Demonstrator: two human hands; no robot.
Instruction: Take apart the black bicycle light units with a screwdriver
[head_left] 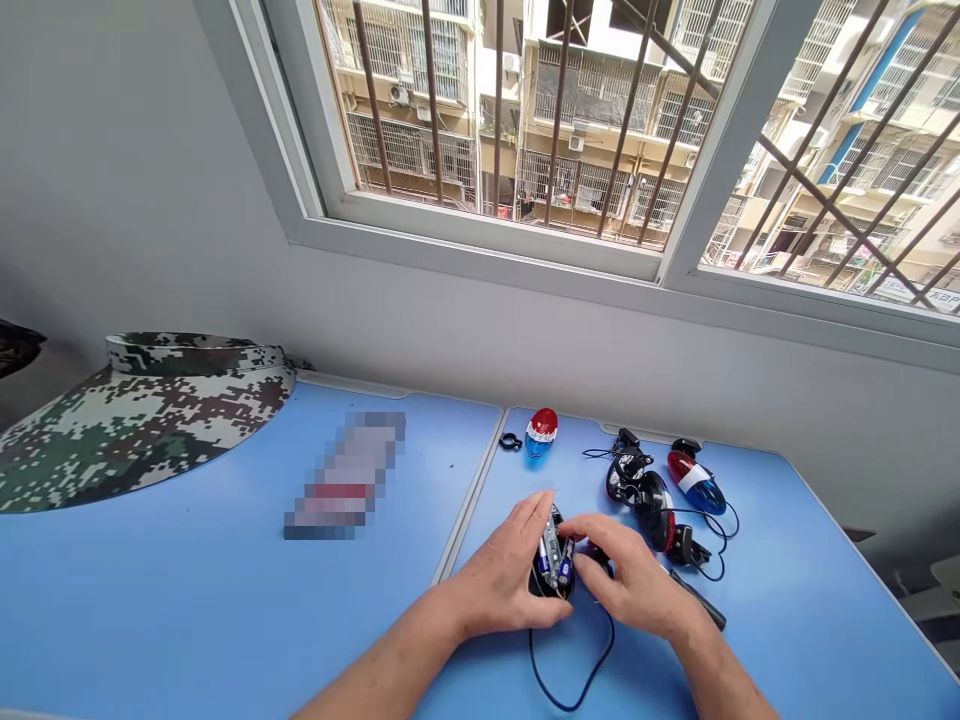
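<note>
- Two bare hands meet over a blue desk (pixel 225 600), cradling a black oval light housing (pixel 544 582) at its front edge, open side up, seemingly to keep the bay reachable
- Blue-and-silver AA batteries (pixel 556 548) lie exposed in that bay
- The left hand (pixel 506 565) steadies the housing from one side, left fingers (pixel 536 515) together and curled over its rim
- The right hand (pixel 626 575) comes from the other side, right fingers (pixel 581 532) together and clamped on the far edge
- A slack black cable (pixel 570 680) loops from the housing toward the person
- Just beyond lie a red-and-blue light (pixel 696 482) and a black-handled tool (pixel 697 597)
</note>
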